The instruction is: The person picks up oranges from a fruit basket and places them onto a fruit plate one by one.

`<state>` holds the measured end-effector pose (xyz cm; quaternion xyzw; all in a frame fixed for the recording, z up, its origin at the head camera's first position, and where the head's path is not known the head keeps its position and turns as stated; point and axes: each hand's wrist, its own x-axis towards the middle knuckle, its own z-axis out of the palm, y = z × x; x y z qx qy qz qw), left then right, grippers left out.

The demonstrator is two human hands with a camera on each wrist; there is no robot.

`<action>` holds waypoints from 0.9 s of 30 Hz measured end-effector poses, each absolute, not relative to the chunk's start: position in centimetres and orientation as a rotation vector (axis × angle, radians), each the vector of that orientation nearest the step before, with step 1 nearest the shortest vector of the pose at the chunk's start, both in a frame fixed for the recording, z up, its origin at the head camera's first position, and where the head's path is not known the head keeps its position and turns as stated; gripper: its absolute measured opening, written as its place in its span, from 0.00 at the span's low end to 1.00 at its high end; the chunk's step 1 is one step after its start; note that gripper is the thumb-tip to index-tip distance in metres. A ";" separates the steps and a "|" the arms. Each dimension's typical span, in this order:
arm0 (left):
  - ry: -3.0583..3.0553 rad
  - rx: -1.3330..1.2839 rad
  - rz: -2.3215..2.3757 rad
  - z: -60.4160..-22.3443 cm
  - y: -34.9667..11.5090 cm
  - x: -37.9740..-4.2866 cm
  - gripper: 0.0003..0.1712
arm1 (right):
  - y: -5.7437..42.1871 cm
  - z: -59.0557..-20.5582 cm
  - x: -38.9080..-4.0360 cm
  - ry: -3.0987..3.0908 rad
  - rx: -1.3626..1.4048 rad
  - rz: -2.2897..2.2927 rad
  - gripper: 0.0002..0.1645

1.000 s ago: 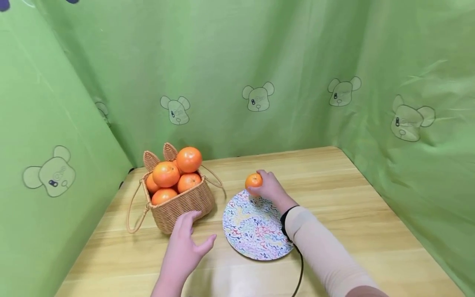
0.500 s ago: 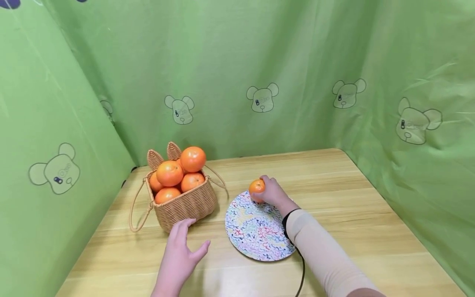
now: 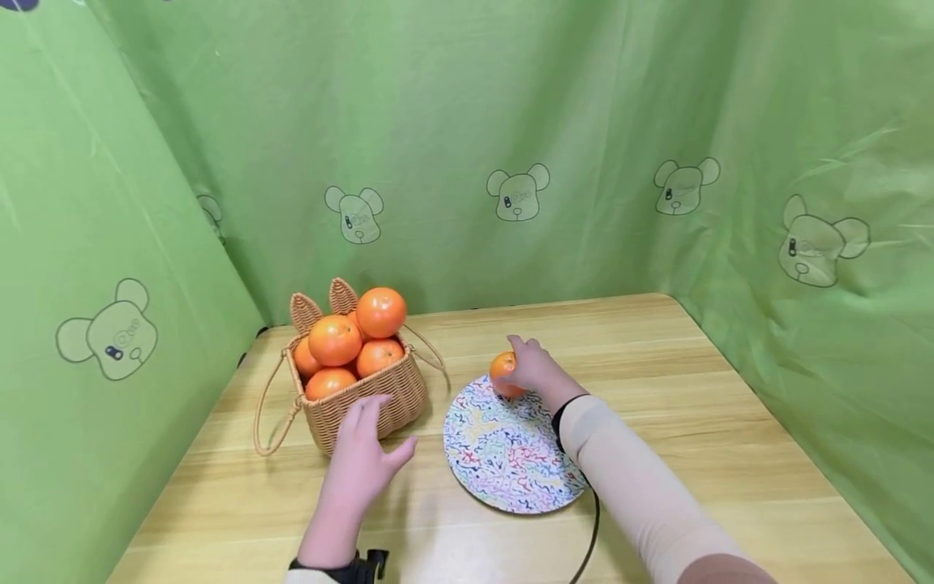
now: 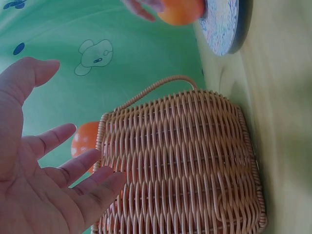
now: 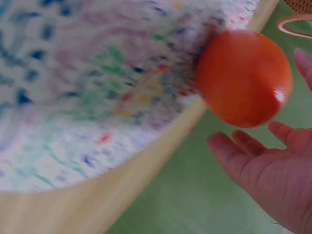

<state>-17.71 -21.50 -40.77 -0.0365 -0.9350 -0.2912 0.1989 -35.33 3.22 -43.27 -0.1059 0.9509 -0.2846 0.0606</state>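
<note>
An orange (image 3: 502,374) sits on the far part of a round board (image 3: 503,458) with a multicoloured squiggle pattern. My right hand (image 3: 538,367) is just right of this fruit. In the right wrist view, the fingers of that hand (image 5: 275,165) are spread and apart from the orange (image 5: 243,78), with a gap showing. My left hand (image 3: 359,464) hovers in front of a wicker basket (image 3: 379,404) heaped with several oranges (image 3: 335,341). Seen from the left wrist, this hand (image 4: 53,170) is empty, its fingers extended near the basket's woven wall (image 4: 170,161).
The wooden table (image 3: 657,365) carries the basket at left and the board at centre. Looped handles (image 3: 266,422) stick out at the basket's sides. A black cable (image 3: 589,543) runs down from the right wrist. Green curtains (image 3: 438,122) enclose the back and sides.
The right hand has let go of the orange, which now rests on the board, slightly nearer than a second ago. The left hand dropped back a little, then rose forward toward the basket.
</note>
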 end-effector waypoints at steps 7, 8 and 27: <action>-2.677 -0.090 -0.765 -40.7 -21.6 -19.5 0.39 | 0.0 -39.6 -36.1 2.977 -0.444 -0.790 0.52; -2.679 -0.094 -0.757 -40.7 -21.5 -19.8 0.39 | -0.7 -39.0 -36.1 2.994 -0.467 -0.787 0.52; -2.610 -0.165 -0.712 -41.2 -21.6 -20.5 0.38 | -12.5 -33.7 -34.6 3.089 -0.933 -0.807 0.53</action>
